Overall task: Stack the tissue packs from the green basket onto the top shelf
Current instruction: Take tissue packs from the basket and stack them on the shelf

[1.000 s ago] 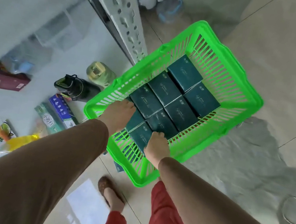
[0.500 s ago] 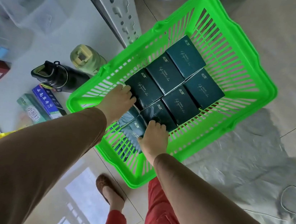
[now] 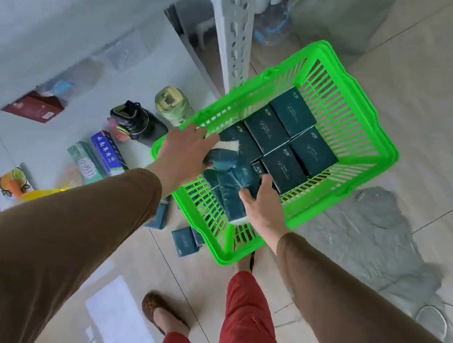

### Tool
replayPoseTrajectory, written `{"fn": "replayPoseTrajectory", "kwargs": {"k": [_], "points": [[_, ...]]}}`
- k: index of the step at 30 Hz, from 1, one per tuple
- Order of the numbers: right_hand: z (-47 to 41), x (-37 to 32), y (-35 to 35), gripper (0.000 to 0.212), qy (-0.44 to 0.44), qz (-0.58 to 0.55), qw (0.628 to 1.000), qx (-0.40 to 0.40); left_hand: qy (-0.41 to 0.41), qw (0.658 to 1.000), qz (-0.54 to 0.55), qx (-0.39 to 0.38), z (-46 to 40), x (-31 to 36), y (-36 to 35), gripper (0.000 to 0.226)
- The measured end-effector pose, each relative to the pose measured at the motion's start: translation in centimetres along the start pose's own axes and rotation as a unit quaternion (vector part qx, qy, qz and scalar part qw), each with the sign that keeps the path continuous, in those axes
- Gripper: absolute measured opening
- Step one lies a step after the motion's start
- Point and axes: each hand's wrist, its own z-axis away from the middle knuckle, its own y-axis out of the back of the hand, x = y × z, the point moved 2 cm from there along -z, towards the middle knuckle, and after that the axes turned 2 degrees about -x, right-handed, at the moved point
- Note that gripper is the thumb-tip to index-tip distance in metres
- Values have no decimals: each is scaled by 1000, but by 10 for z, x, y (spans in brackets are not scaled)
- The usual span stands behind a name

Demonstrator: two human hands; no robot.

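A bright green basket (image 3: 369, 126) stands on the floor and holds several dark teal tissue packs (image 3: 293, 111) lying flat. My left hand (image 3: 184, 151) grips a teal pack (image 3: 222, 160) at the basket's near left corner, its white end showing. My right hand (image 3: 263, 208) holds another teal pack (image 3: 232, 198) lifted and tilted above the basket's near side. The two lifted packs touch each other. Two more teal packs (image 3: 185, 240) lie on the floor outside the basket's near corner.
A white perforated shelf post (image 3: 234, 37) rises just behind the basket. On the low shelf to the left lie a black bottle (image 3: 137, 120), a green cup (image 3: 171, 103), boxed goods (image 3: 105, 152) and a red box (image 3: 37, 109). My red-trousered legs and a brown shoe (image 3: 160, 312) stand below.
Both hands have closed on packs at the basket's near end and lifted them up, tilting them. The view has shifted so the basket lies further right.
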Motion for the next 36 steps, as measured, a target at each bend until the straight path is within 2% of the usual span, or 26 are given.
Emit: {"fn": "replayPoseTrajectory", "kwargs": {"k": [3,7,12,14,18,22,25,28,32,36], "points": [[35,-34,29,27,14,-52,999,10,96,989,99,42,47,-23,51,53],[109,-101,41,41,39,-200,977,-66,185,949,236,91,151,-62,106,51],[212,-195,13,72,180,-140,971,-78,239,909,306,153,312,-122,152,39],[248,-227,-1,71,214,-106,968,-76,257,897,306,190,378,-149,164,39],[305,-300,-36,48,278,-49,955,-94,274,881,295,249,486,-205,179,40],[335,-374,-73,47,340,-27,934,-105,312,867,276,274,548,-269,187,47],[341,-421,-103,46,373,-17,921,-111,329,868,246,279,571,-315,191,46],[333,-461,-134,51,389,-25,913,-118,346,880,164,280,579,-362,192,46],[307,-517,-170,58,395,-36,912,-104,353,887,100,281,568,-432,190,48],[267,-578,-201,54,388,-41,915,-106,377,884,75,268,543,-513,189,49]]}}
